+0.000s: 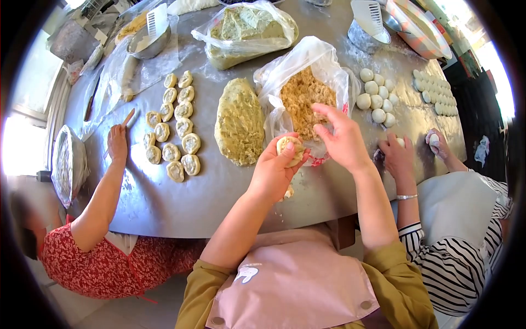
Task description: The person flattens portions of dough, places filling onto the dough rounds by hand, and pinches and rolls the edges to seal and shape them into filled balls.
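My left hand [272, 172] is closed around a small round of dough [286, 146], its thumb pressed on the edge. My right hand [346, 143] hovers to the right over the near side of a plastic bag of brown crumbly filling [304, 93]. Its index finger and thumb are apart, with nothing visible between them. Left of the bag lies a long slab of greenish-yellow dough [238, 123]. Further left, flattened dough pieces [184, 109] sit in uneven rows. A few crumbs [288, 192] lie on the metal table [219, 203] below my left hand.
At left, a co-worker's hand [117, 143] holds a thin stick. At right, another person's hands [399, 156] work near white dough balls [378, 101] and rows of smaller shaped pieces [435, 93]. Behind are a bag of green dough [246, 30], metal bowls [368, 38] with scrapers and a large basin [419, 30].
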The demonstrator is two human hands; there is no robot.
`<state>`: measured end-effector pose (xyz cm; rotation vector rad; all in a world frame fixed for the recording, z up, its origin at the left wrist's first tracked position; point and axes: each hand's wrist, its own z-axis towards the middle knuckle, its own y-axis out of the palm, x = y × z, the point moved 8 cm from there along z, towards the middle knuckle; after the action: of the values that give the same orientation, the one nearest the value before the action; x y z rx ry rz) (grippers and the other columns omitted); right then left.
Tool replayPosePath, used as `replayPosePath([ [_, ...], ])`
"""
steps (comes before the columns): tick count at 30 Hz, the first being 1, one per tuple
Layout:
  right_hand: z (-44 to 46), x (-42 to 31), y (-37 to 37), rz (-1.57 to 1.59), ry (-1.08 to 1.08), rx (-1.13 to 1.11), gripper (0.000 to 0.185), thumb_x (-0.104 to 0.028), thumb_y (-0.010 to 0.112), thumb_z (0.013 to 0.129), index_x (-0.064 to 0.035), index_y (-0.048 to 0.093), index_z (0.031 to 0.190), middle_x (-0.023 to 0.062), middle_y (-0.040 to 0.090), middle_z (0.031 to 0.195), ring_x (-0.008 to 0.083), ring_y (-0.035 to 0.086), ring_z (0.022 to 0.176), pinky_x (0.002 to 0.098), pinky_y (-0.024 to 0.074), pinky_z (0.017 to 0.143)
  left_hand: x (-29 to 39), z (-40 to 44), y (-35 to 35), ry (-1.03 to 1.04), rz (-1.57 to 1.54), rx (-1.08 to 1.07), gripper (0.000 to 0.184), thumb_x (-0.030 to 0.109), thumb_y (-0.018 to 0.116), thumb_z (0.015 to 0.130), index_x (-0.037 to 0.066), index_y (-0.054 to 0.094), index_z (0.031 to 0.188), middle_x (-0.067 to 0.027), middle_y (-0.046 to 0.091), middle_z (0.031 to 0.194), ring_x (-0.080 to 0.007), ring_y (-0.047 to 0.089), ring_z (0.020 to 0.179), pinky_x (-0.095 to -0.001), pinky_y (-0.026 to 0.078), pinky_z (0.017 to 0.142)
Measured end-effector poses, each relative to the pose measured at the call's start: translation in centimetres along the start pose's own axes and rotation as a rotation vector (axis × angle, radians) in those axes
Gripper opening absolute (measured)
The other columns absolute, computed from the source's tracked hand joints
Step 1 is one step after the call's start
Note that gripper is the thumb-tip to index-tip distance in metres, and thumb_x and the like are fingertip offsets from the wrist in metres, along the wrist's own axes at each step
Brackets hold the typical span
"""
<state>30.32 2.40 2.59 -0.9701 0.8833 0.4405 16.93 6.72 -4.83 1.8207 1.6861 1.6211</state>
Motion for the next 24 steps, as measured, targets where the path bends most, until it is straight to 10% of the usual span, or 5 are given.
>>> replayPosePath([
  [8,-3.5,-3.0,3.3,-0.206,-0.403,-0.123,0.087,-0.063,0.059,0.076,-0.0002,0.040,0.134,0.0170,0.046,0.133,0.0414,0.039,0.126,0.0502,0.0258,0.108,-0.5,-1.0,1.2,-0.112,-0.118,-0.021,0.032,0.019,0.038,0.099,0.009,0.043,0.129,-0.0093,0.055,0.115,-0.0213,0.058,0.098,-0.0289,0.050,0.067],
  [12,-3.9,-4.6,3.8,-0.256,-0.411,-0.050,0.060,-0.057,0.048,0.087,-0.0056,0.052,0.117,0.0097,0.054,0.127,0.0359,0.039,0.129,0.0507,0.0258,0.106,-1.3,-1.0,1.1,-0.111,-0.282,-0.364,0.031,0.010,0.040,0.097,0.009,0.044,0.128,-0.0048,0.058,0.107,-0.0115,0.057,0.080,-0.0227,0.046,0.059],
  [18,-4.3,-5.1,5.0,-0.162,-0.373,0.019,0.047,-0.049,0.035,0.096,-0.0087,0.057,0.105,0.0067,0.062,0.115,0.0350,0.038,0.131,0.0489,0.0251,0.105,-0.7,-2.2,0.8,-0.041,-0.086,0.025,0.039,0.001,0.041,0.094,0.010,0.041,0.132,-0.0064,0.053,0.120,-0.0171,0.056,0.105,-0.0266,0.049,0.079],
  [19,-4.3,-5.4,4.6,-0.121,-0.385,0.044,0.037,-0.040,0.039,0.097,-0.0096,0.058,0.106,0.0079,0.063,0.110,0.0330,0.039,0.130,0.0501,0.0273,0.104,-1.1,-2.2,0.2,-0.010,0.025,-0.037,0.035,0.013,0.039,0.097,0.007,0.041,0.131,-0.0105,0.049,0.129,-0.0238,0.048,0.121,-0.0357,0.042,0.099],
  [24,-4.2,-6.1,3.2,-0.067,-0.349,0.120,0.034,-0.035,0.043,0.096,-0.0095,0.060,0.109,0.0083,0.065,0.109,0.0359,0.044,0.126,0.0492,0.0274,0.104,0.0,-3.6,3.6,-0.113,-0.264,-0.235,0.037,0.016,0.038,0.098,0.004,0.039,0.133,-0.0133,0.046,0.133,-0.0256,0.047,0.121,-0.0376,0.039,0.102],
])
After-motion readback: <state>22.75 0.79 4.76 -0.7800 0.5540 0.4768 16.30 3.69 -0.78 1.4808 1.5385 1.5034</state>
